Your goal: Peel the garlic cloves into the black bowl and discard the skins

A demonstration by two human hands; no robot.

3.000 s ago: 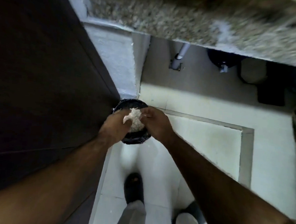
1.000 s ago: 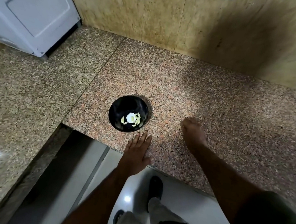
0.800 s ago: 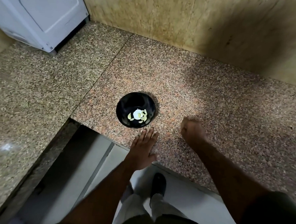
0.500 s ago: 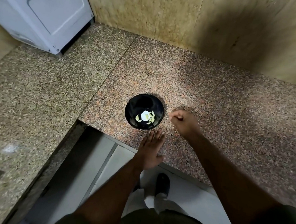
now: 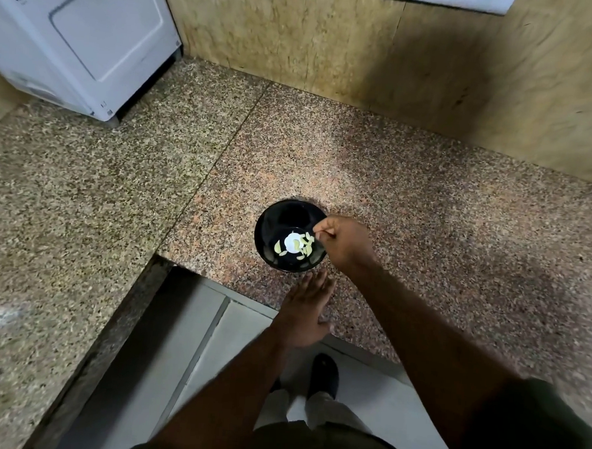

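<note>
Here the black bowl (image 5: 289, 236) stands on the speckled granite worktop (image 5: 408, 209), close to the worktop's front edge, and serves as the landmark for the rest. Inside the bowl, peeled garlic cloves (image 5: 305, 247) lie scattered on the bottom around a bright white glare spot.

The right hand (image 5: 345, 244) sits at the bowl's right rim, reaching over it. Its fingers are curled, with the thumb and forefinger drawn together as a pinching grip above the cloves; whether they hold anything there is too small to tell.

The left hand (image 5: 305, 310) lies just in front of the bowl, flat on the worktop at its edge. Its fingers are straight and held together, pointing toward the bowl, with the fingertips just short of the bowl's near wall. This hand holds nothing.

Far behind the bowl and to its left, a white appliance (image 5: 81, 38) stands on the worktop against a tan stone wall (image 5: 298, 32). Below the bowl, past the worktop's edge, a pale tiled floor (image 5: 212, 350) shows with a dark shoe (image 5: 324, 375) on it.
</note>
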